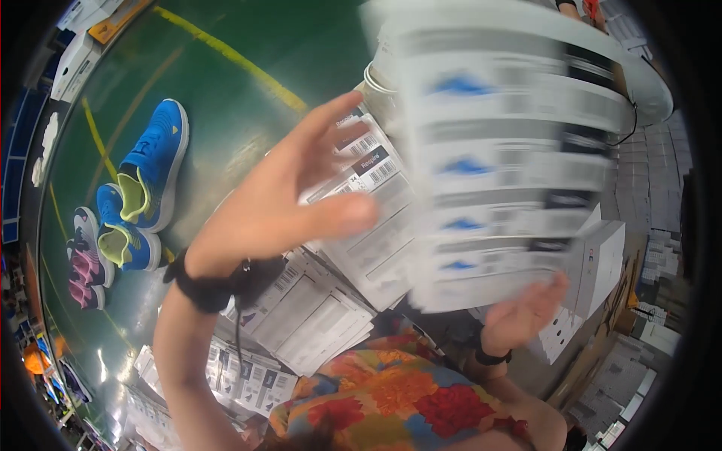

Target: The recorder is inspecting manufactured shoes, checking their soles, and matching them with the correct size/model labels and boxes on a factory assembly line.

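- Label sheet is held up at the right, near edge grasped by the right hand.
- Left hand is spread loosely over label stacks.
- Blue shoes are set at left.

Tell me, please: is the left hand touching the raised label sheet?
Apart: the head view shows a gap between the left hand and the raised label sheet, with printed papers visible in it.

Glossy green table with yellow lines. On its left, a pair of blue shoes; farther left, pink-and-grey shoes. Nearer, stacked printed white sheets.
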Tool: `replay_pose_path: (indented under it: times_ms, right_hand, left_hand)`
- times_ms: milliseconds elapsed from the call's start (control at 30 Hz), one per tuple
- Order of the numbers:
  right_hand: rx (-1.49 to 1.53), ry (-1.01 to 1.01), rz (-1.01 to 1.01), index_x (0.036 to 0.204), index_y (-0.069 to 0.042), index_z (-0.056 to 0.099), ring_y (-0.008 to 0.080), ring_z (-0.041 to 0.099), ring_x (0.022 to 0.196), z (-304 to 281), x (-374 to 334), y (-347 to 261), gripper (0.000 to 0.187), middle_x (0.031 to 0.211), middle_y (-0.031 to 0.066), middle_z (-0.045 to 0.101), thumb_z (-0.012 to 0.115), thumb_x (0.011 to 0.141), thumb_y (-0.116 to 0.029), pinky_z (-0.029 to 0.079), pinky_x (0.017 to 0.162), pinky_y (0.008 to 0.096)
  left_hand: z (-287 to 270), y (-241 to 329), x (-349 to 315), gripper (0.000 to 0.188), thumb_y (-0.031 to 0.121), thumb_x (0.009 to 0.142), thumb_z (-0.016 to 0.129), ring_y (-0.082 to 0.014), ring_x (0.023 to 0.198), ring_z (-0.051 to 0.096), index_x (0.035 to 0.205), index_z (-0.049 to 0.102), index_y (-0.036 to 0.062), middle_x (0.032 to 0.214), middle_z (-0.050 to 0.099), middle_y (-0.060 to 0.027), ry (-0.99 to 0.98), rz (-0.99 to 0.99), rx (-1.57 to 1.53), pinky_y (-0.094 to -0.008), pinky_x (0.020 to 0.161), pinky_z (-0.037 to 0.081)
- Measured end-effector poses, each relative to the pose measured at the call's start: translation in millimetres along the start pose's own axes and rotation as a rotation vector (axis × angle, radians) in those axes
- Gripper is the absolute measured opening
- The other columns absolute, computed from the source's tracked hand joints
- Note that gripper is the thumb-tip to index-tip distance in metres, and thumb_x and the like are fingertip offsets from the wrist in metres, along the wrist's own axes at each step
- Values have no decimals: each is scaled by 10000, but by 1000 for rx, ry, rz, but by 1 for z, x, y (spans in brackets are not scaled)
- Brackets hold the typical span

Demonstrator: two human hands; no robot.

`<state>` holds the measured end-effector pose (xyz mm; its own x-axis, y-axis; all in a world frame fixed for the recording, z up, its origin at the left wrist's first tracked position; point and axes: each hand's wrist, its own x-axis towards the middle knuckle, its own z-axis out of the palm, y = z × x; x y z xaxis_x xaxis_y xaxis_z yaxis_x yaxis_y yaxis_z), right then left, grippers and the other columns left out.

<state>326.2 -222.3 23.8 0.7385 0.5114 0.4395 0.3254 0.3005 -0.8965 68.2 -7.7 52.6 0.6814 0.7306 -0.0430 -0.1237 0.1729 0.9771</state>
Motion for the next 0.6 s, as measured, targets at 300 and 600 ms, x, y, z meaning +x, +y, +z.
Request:
replay_pose_path:
  times_ms: [300,600]
  right_hand:
    - [-47,-810,315,1247,40,576,152,616,909,77,44,-19,390,1069,126,667,672,888,-77,488,808,285]
    - [-503,-756,-561,1143,28,669,266,633,778,111,33,-38,313,960,127,686,720,841,-33,512,700,325]
  left_hand:
    - [39,5,-74,329,73,965,602,-155,1043,640,1258,559,-71,1179,665,-125,285,-105,-99,-304,903,521]
    - [65,6,-101,343,85,983,580,-183,1097,616,1285,536,-71,1223,636,-145,383,-62,-267,-322,932,511]
